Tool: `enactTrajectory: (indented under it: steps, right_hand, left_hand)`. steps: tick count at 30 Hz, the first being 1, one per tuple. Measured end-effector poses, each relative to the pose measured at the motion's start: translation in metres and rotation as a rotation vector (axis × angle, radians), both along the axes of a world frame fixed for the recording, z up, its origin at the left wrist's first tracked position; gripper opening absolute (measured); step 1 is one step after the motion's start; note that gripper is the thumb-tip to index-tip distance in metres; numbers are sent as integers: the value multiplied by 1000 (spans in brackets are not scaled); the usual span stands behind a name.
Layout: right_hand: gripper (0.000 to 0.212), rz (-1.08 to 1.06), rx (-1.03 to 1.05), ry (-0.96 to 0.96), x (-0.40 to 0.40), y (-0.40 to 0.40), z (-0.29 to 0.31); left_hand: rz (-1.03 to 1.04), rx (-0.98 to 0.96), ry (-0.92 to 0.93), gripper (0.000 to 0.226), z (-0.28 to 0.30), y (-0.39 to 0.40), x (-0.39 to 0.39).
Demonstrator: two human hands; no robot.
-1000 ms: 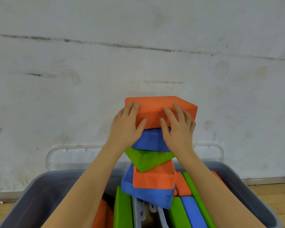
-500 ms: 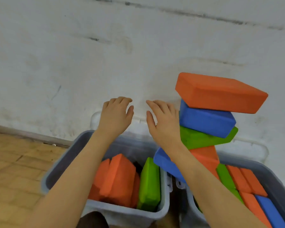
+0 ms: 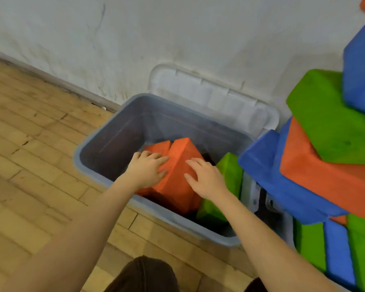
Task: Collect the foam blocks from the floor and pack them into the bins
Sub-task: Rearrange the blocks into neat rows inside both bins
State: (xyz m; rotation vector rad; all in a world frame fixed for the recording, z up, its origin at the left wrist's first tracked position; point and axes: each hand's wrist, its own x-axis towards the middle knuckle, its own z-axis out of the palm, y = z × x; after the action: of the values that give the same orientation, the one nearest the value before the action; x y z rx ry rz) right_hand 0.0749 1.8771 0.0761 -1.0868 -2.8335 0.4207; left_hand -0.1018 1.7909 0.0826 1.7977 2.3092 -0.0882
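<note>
A grey bin [image 3: 97,171] stands on the wooden floor against the wall. Inside it an orange foam block [image 3: 180,163] leans upright, with another orange block [image 3: 156,147] behind it and a green block [image 3: 228,175] to its right. My left hand [image 3: 148,169] lies with straight fingers on the orange block's left face. My right hand [image 3: 202,178] rests with spread fingers on its right face. To the right, a second bin [image 3: 287,226] holds a tall stack: a blue block [image 3: 261,167], an orange block [image 3: 316,175], a green block [image 3: 329,119] and another blue block [image 3: 360,66].
A translucent white lid [image 3: 211,95] leans on the wall behind the left bin. The left half of that bin is bare. Wooden floor [image 3: 30,144] spreads to the left. My dark-clothed knee [image 3: 143,275] shows at the bottom. More green and blue blocks [image 3: 335,256] stand in the right bin.
Both hands left the stack on the right bin, swung left and came down onto the orange block in the left bin. The view turned left and down.
</note>
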Motion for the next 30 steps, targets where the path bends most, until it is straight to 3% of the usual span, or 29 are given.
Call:
enactTrajectory:
  steps: [3,5,10,14,17,22,26,30]
  right_hand:
    - [62,84,-99,-95,1,8,-30]
    - [72,139,-152,-150,1,10,-45]
    - [100,156,-203,-153,-12,11,-63]
    - [123,12,-211,-52,-28,21,-70]
    - [112,-82,-249,104,-39,28,-65]
    - [87,-84,-158,149,-42,15,-65]
    - [95,-144,-82,172,-51,15,-62]
    - [94,-206,-20,179,-53,13,-54]
  left_hand:
    - [15,-306,-141,80,-29,2,0]
    - [1,-398,-202,99,-42,3,-1]
    - [-73,-271,-232,94,-59,6,-19]
    - [-138,91,-420,77,-50,26,-40]
    - [-220,327,-465,77,-44,45,-56]
    - [-362,325,-499,73,-51,56,-79]
    - [-365,387,-630,66,-59,60,-91]
    - [-383,391,-681,73,-61,62,-93]
